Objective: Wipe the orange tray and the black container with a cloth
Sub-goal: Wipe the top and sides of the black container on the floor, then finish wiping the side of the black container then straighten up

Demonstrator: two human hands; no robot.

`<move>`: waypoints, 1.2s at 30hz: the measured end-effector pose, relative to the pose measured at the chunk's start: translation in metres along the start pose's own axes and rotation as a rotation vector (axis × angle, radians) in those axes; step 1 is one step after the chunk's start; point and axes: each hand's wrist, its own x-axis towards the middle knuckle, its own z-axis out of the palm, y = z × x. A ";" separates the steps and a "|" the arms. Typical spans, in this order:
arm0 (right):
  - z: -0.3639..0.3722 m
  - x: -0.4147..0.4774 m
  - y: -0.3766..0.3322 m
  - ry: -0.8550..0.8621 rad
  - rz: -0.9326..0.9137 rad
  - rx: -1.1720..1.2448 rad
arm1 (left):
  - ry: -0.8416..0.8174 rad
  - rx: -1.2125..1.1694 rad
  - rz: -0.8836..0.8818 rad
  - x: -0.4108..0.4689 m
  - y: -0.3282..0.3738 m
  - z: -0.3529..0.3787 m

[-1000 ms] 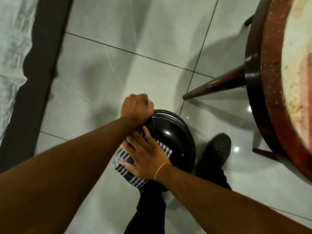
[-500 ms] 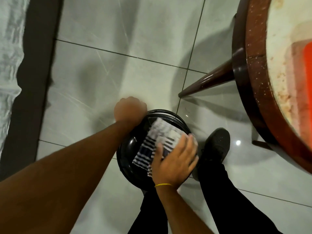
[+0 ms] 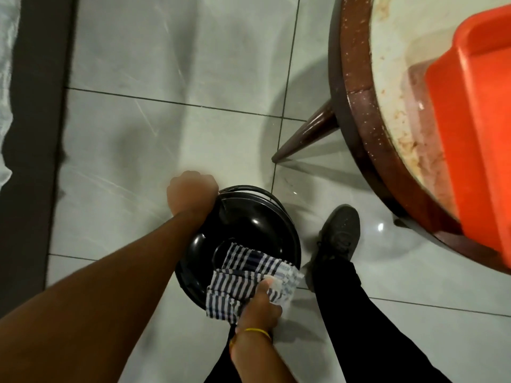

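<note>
1. Left hand (image 3: pixel 192 192): closed in a fist over the far-left rim of the black container (image 3: pixel 249 225), which it holds up above the tiled floor (image 3: pixel 166 128). The hold appears to be the container's only support; nothing is seen beneath it but the floor and the person's legs.
2. Right hand (image 3: pixel 260 308): fingers pinched on the striped cloth (image 3: pixel 243 277), thumb on top. The cloth lies folded across the near rim of the container, part inside the bowl, part hanging outside.
3. Orange tray (image 3: pixel 475 111): on the round bench (image 3: pixel 356 78) at right, well apart from both hands, one corner projecting past the bench edge toward the viewer.
4. Risk, container: a one-handed rim hold offers little resistance to twisting. Firm wiping pressure at the near rim, opposite the fist, would likely lever the container downward and could pull it out of the hold onto the hard tiles.
5. Risk, cloth: only a pinch secures it. A fast stroke over the glossy surface may drag it free, and it could drop to the floor.
6. Risk, tray: the overhanging corner is probably easy to knock with an elbow or hip when the person turns toward the bench.
7. Risk, coverage: the area under the fist cannot be reached without re-gripping.
</note>
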 end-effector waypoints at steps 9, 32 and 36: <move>-0.081 -0.029 -0.068 -0.238 0.011 -0.248 | 0.037 0.056 0.483 -0.070 0.020 -0.020; -0.220 -0.139 -0.238 -0.465 -0.852 -0.962 | -0.627 0.764 1.696 -0.169 0.175 -0.136; -0.285 -0.217 -0.324 -0.232 -1.293 -0.876 | -0.566 0.484 1.657 -0.190 0.287 -0.257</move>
